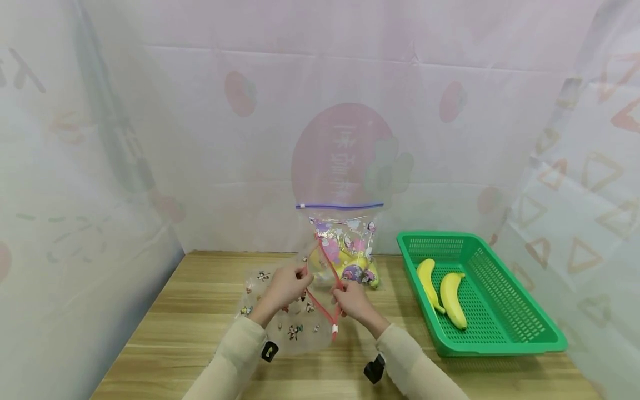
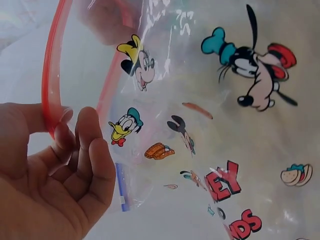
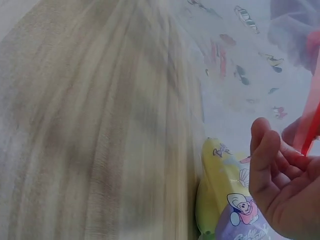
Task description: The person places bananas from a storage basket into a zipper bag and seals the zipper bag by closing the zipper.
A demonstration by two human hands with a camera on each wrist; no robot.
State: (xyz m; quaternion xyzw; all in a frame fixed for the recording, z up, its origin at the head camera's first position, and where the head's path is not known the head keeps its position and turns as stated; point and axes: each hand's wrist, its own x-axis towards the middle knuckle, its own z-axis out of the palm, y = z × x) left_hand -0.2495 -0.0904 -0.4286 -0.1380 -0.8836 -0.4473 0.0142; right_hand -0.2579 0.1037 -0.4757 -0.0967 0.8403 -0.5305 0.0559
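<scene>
A clear zip bag (image 1: 295, 332) with cartoon prints and a red zip edge (image 2: 52, 65) is spread between both hands, its mouth parted. My left hand (image 1: 289, 288) pinches one side of the red edge between thumb and finger. The other side is pinched by my right hand (image 1: 354, 303), lower and to the right. A white slider (image 1: 335, 329) sits at the near end of the red zip. Behind the right hand, a second zip bag (image 1: 350, 228) with a purple-blue zip stands against the back wall, yellow fruit (image 3: 216, 175) inside it.
On the right of the wooden table (image 1: 175, 322) stands a green basket (image 1: 500, 351) holding two bananas (image 1: 452, 300). Printed cloth (image 1: 200, 139) hangs behind the table and along its sides.
</scene>
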